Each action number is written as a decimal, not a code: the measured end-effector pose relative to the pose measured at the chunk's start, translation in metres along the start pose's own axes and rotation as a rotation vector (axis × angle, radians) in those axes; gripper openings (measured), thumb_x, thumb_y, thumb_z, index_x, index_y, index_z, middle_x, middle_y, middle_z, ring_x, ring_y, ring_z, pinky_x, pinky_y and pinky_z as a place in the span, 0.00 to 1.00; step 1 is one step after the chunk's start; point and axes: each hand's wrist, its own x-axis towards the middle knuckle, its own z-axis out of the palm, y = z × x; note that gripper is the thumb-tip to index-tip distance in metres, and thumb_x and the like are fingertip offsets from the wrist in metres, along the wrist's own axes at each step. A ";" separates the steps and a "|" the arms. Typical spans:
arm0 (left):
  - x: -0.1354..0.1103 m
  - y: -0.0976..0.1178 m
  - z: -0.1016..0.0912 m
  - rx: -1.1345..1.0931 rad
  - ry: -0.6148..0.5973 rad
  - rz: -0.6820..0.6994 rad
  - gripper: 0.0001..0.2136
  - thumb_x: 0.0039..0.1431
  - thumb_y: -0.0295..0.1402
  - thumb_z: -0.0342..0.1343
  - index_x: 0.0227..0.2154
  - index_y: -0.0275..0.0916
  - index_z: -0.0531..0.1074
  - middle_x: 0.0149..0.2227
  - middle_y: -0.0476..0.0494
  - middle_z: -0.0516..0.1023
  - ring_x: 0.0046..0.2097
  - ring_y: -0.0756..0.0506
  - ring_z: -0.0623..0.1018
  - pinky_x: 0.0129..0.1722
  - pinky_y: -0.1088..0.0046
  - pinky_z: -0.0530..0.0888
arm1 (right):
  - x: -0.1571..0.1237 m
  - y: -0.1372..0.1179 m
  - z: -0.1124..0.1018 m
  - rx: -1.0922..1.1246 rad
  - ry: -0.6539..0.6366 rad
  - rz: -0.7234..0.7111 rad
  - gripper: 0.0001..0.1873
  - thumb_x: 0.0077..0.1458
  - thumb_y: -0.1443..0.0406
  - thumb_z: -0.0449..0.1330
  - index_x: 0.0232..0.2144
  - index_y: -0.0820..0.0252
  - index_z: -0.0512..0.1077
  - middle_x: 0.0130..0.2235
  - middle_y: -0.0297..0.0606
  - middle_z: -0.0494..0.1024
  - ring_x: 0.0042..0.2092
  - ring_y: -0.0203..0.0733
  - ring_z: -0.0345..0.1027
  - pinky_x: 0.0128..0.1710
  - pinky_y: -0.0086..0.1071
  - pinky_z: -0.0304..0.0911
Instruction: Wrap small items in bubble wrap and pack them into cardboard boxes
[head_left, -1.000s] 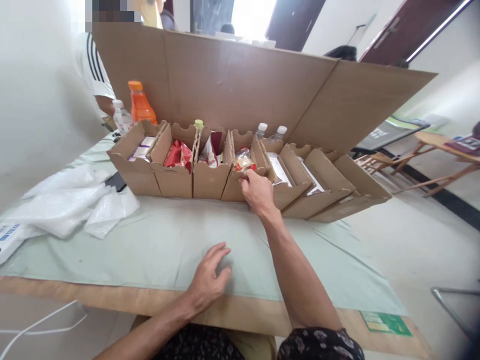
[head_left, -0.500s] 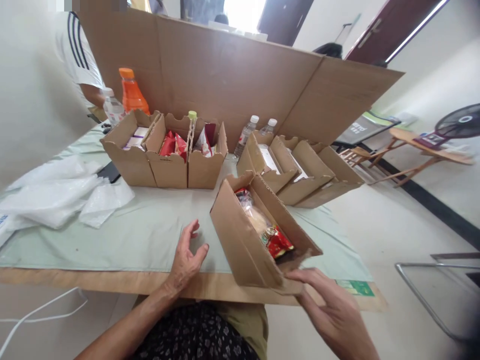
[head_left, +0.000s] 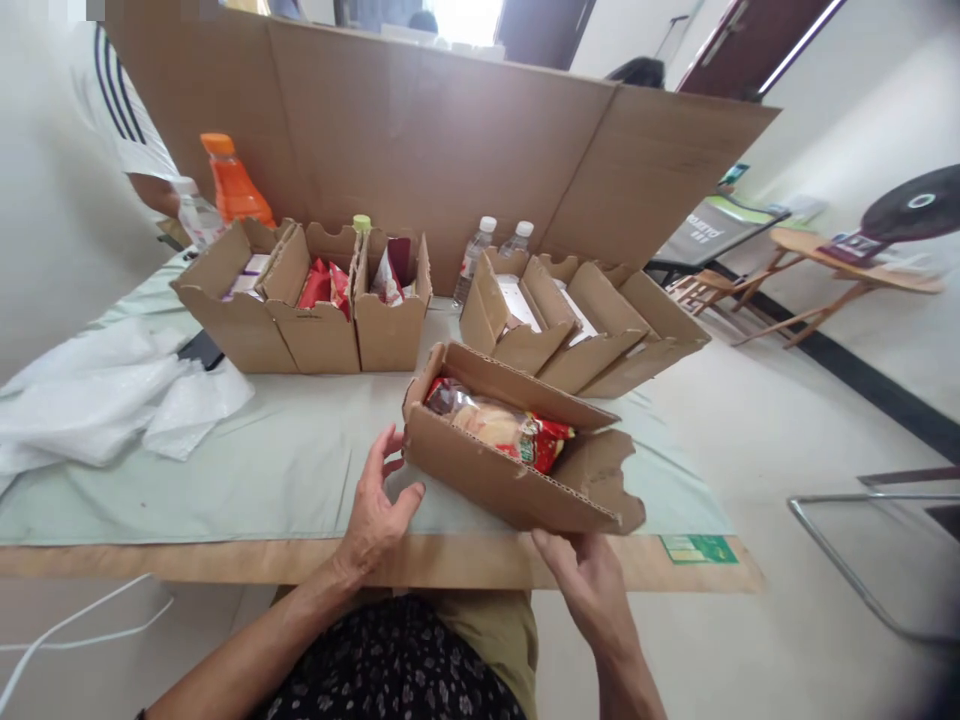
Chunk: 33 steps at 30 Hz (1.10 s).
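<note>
A long open cardboard box (head_left: pixel 495 482) lies crosswise near the table's front edge, slightly raised and tilted. Inside it lies a clear snack packet with red ends (head_left: pixel 501 430). My right hand (head_left: pixel 589 580) is under the box's near right side, fingers curled up against its bottom. My left hand (head_left: pixel 377 508) rests on the green table cover (head_left: pixel 300 470), fingers apart, with fingertips and thumb touching the box's left end.
Three similar boxes with red packets (head_left: pixel 319 290) stand at the back left, and several more (head_left: pixel 570 320) at the back right. Behind them are bottles (head_left: pixel 232 190) and a tall cardboard screen (head_left: pixel 420 130). White plastic wrap (head_left: pixel 112 400) lies left. Another person's sleeve (head_left: pixel 120 110) is far left.
My right hand pulled one box out of the back row to the front edge and turned it crosswise. My left hand lifted and came up against the box's left end.
</note>
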 end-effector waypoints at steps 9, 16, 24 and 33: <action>0.048 -0.011 -0.016 0.065 0.079 0.101 0.34 0.58 0.33 0.57 0.69 0.42 0.58 0.67 0.35 0.63 0.69 0.35 0.65 0.67 0.51 0.69 | 0.121 -0.037 0.060 0.207 -0.060 -0.111 0.27 0.50 0.46 0.64 0.44 0.59 0.71 0.42 0.47 0.82 0.40 0.49 0.76 0.40 0.43 0.73; 0.071 -0.025 -0.066 0.312 -0.032 0.054 0.27 0.57 0.33 0.59 0.61 0.40 0.71 0.66 0.34 0.69 0.67 0.34 0.70 0.68 0.49 0.67 | 0.117 0.014 0.092 -0.043 0.094 -0.183 0.31 0.54 0.45 0.58 0.49 0.63 0.74 0.52 0.55 0.79 0.52 0.59 0.73 0.55 0.57 0.67; 0.079 -0.035 -0.204 0.991 0.437 0.051 0.17 0.57 0.31 0.57 0.49 0.38 0.80 0.65 0.32 0.70 0.71 0.27 0.62 0.70 0.41 0.59 | 0.109 0.040 0.098 -0.257 0.132 -0.321 0.28 0.56 0.47 0.56 0.44 0.64 0.78 0.54 0.58 0.79 0.54 0.64 0.71 0.57 0.60 0.63; 0.091 -0.028 -0.188 1.202 0.312 -0.082 0.20 0.63 0.31 0.54 0.57 0.31 0.73 0.65 0.25 0.71 0.72 0.29 0.63 0.70 0.40 0.59 | 0.112 0.037 0.099 -0.215 0.146 -0.336 0.29 0.56 0.47 0.55 0.46 0.65 0.77 0.53 0.58 0.79 0.54 0.61 0.71 0.57 0.58 0.63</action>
